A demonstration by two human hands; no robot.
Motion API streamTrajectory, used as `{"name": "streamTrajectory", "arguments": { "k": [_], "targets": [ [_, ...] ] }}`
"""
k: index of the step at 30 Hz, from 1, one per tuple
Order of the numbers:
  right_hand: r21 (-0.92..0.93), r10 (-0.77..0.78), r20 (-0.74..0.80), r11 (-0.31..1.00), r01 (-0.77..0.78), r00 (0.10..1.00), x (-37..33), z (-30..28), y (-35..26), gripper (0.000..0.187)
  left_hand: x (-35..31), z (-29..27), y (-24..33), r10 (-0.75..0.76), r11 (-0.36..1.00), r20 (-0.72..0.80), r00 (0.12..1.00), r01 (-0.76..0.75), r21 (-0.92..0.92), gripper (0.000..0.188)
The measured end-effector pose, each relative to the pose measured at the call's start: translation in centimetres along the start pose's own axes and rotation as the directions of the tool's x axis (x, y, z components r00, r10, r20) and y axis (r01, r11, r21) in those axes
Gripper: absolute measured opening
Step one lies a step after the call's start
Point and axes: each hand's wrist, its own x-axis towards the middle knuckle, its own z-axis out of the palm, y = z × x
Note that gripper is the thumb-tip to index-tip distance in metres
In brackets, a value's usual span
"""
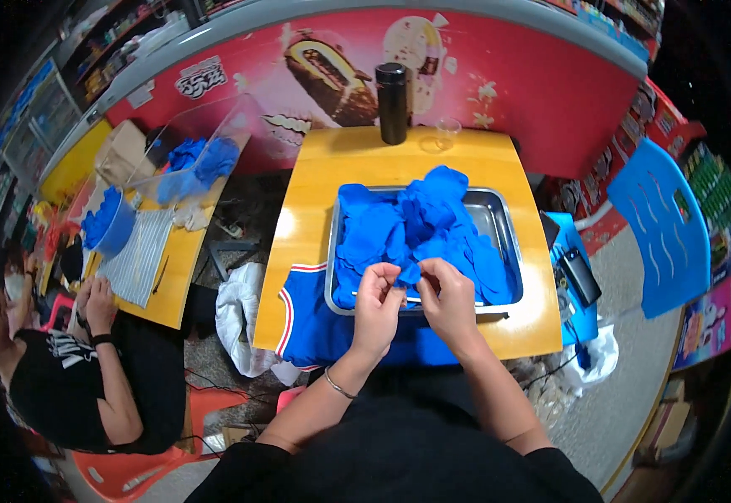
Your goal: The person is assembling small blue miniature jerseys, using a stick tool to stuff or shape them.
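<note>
My left hand (376, 312) and my right hand (450, 302) meet over the near edge of a metal tray (508, 214). Between their fingertips they pinch a small blue cloth-like piece (410, 273). Beneath and beyond the hands, a loose heap of flat blue pieces (374, 228) fills most of the tray; its right side shows bare metal. A blue garment with red and white trim (300, 314) lies under the tray's near left side and hangs over the table edge.
A dark flask (392, 105) and a clear cup (447, 132) stand at the yellow table's (315, 163) far end. To the left, a co-worker (72, 377) sits at another table with a blue bowl (112, 225) and clear bin (185, 172). A blue chair (663, 226) stands right.
</note>
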Motion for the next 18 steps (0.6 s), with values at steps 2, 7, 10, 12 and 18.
{"name": "streamTrajectory", "arguments": {
  "k": [2,7,10,12,18],
  "targets": [
    [0.025,0.06,0.037,0.998,-0.061,0.998,0.1,0.0,-0.1,0.01,0.2,-0.6,-0.4,-0.079,0.993,0.057,0.995,0.084,-0.078,0.014],
    [0.163,0.179,0.078,0.968,-0.19,0.981,0.1,0.2,0.4,0.009,0.4,-0.7,-0.9,-0.011,1.0,0.097,0.995,0.013,-0.02,0.015],
    [0.326,0.261,0.077,0.905,-0.272,0.962,-0.2,0.6,1.7,0.009,0.6,-0.6,-1.3,0.046,0.999,0.107,0.993,-0.045,-0.006,0.013],
    [0.358,0.263,0.056,0.895,-0.266,0.963,-0.3,0.9,2.1,0.009,1.2,-1.1,-1.6,0.106,0.983,0.185,0.977,-0.131,0.126,0.01],
    [0.054,0.085,0.106,0.994,-0.091,0.991,0.3,0.7,-0.6,0.007,1.5,-2.0,-1.3,0.293,0.891,0.092,0.952,-0.306,0.336,0.011]
  ]
}}
